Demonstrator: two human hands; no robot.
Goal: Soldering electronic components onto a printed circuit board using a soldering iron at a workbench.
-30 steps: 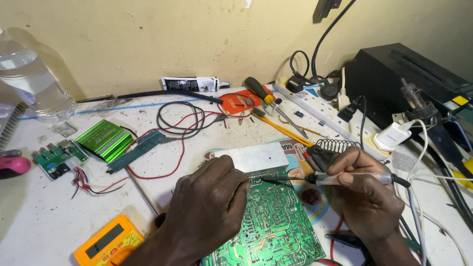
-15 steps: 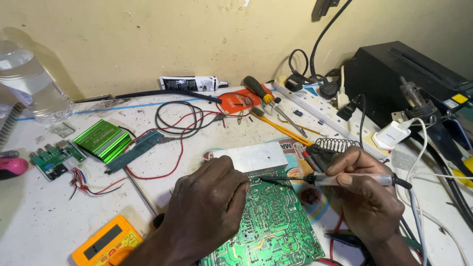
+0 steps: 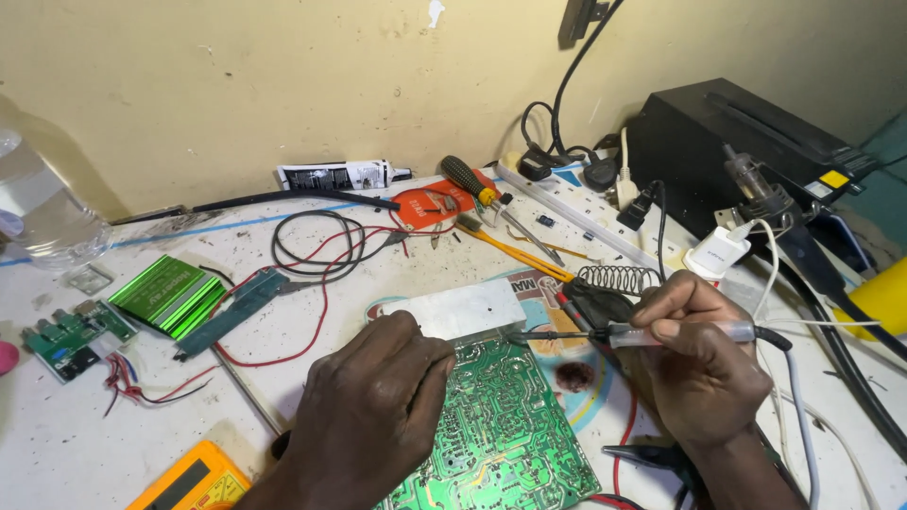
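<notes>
Head view of a cluttered counter (image 3: 57,453), described from near to far. Nearest the viewer, a green circuit board (image 3: 501,434) lies solder side up at the lower centre, with the corner of a yellow multimeter (image 3: 194,482) at lower left. The left hand (image 3: 373,416) rests palm down on the board's left edge, fingers curled against it; whether it grips the board cannot be told. The right hand (image 3: 699,364) is closed around a soldering iron (image 3: 652,332), held nearly level, its tip pointing left and meeting the board's upper edge just below a pale metal plate (image 3: 458,309). The two hands are apart, with the board between them. Farther back on the left lie a small green module (image 3: 71,335) with red wires and a ribbed green block (image 3: 170,295). Behind these are coiled black and red wires (image 3: 316,246), screwdrivers (image 3: 491,203), a white power strip (image 3: 586,212) and a black box (image 3: 737,132). A tube (image 3: 340,175) and a clear bottle (image 3: 42,208) stand nearest the wall.
</notes>
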